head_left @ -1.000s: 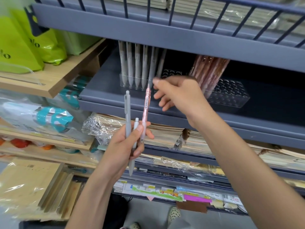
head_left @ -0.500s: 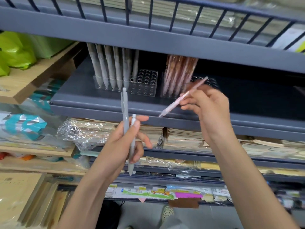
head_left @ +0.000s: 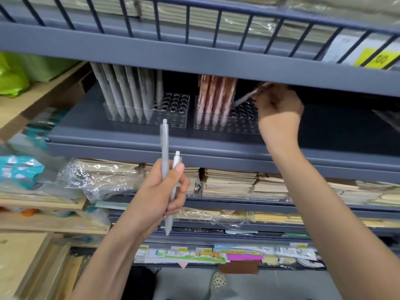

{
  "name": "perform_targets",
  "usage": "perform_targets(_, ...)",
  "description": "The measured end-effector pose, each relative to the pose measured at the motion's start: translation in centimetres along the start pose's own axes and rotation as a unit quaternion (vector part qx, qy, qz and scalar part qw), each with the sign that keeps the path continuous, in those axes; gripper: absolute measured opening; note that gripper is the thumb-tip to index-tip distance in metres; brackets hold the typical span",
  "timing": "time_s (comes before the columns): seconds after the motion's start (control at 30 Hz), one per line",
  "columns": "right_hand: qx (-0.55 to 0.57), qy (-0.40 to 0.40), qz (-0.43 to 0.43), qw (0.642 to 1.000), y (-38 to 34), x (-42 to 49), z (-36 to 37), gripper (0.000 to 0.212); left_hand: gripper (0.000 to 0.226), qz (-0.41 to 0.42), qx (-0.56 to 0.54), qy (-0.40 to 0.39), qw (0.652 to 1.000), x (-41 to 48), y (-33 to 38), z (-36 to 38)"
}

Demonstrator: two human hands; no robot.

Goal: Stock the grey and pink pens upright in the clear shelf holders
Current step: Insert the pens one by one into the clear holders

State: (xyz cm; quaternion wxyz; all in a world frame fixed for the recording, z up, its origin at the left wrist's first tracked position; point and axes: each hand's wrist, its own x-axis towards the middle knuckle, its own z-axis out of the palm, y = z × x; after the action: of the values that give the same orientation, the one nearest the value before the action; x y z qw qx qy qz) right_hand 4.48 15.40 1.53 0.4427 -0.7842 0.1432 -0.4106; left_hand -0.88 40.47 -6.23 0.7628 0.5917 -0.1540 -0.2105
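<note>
While one pink pen point(head_left: 244, 99) tilts, two grey pens point(head_left: 165, 148)

A blue-grey metal shelf point(head_left: 194, 148) runs across the middle, with a wire rail point(head_left: 216, 24) on the tier above and a yellow price tag point(head_left: 377, 59) at the upper right. Below it lie stacked tan notebooks point(head_left: 229, 180) beside crumpled clear plastic wrap point(head_left: 97, 178). At the left, green bags point(head_left: 13, 76) sit on a wooden shelf point(head_left: 43, 98). A pink label point(head_left: 244, 257) sits among the paper tags on the lowest edge.

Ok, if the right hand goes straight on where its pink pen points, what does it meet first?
Likely the empty holes of the right clear holder, beside the standing pink pens; depth is hard to judge.
</note>
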Motion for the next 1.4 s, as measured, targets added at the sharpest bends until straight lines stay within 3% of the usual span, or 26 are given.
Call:
perform_targets(0.1, -0.159, -0.033, -0.037, 0.986, -0.1, 1.5, 0.9, 0.025, 0.032, 0.001, -0.025, 0.035, 0.999, 0.0, -0.2, 0.0)
perform_targets(0.17, -0.196, -0.092, -0.050, 0.975, -0.3, 2.0, 1.3, 0.027, 0.030, 0.002, -0.018, 0.049, 0.999, 0.0, -0.4, 0.0)
perform_targets(0.37, -0.232, -0.161, -0.059, 0.957, -0.9, 2.7, 1.8, 0.033, 0.034, 0.009, 0.016, 0.062, 0.998, -0.5, -0.4, -0.2)
perform_targets(0.5, -0.246, -0.191, -0.063, 0.948, -1.3, 2.6, 2.0, 0.034, 0.029, -0.001, -0.019, 0.062, 0.998, -0.5, -0.5, 0.0)
perform_targets(0.67, -0.222, -0.152, -0.019, 0.963, -1.5, 2.1, 1.5, 0.027, 0.032, -0.004, -0.023, 0.058, 0.998, -0.8, -0.7, 0.0)
perform_targets(0.73, -0.190, -0.092, -0.008, 0.977, -1.7, 0.9, 0.8, 0.021, 0.031, 0.000, -0.006, 0.064, 0.998, -1.0, -0.8, -0.2)
perform_targets(0.8, -0.088, -0.097, -0.018, 0.991, -2.5, -1.3, 0.1, 0.017, 0.028, 0.003, 0.010, 0.076, 0.997, -1.1, -0.9, -0.4)
perform_targets(0.87, 0.013, -0.196, -0.014, 0.980, -3.5, -4.0, -0.4, 0.014, 0.024, 0.008, 0.013, 0.074, 0.997, -1.1, -1.0, -0.4)
perform_targets(0.97, 0.034, -0.338, -0.022, 0.940, -4.5, -7.5, -0.3, 0.004, 0.020, 0.021, 0.001, 0.053, 0.998, -1.2, -1.1, -0.4)
perform_targets(1.17, 0.089, -0.433, 0.015, 0.897, -4.6, -9.3, 0.5, 0.012, 0.019, 0.038, 0.011, 0.024, 0.999, -1.4, -1.2, -0.9)
perform_targets(1.23, 0.149, -0.414, 0.041, 0.897, -4.8, -9.4, 0.7, 0.009, 0.022, 0.048, 0.003, 0.020, 0.999, -1.6, -1.2, -1.2)
perform_targets(1.33, 0.243, -0.303, 0.101, 0.916, -5.0, -9.2, 1.1, 0.006, 0.029, 0.045, -0.027, 0.019, 0.998, -2.0, -1.5, -1.8)
perform_targets(1.4, 0.280, -0.277, 0.136, 0.909, -5.1, -9.5, 1.4, 0.007, 0.031, 0.045, -0.034, 0.028, 0.998, -2.3, -1.6, -2.3)
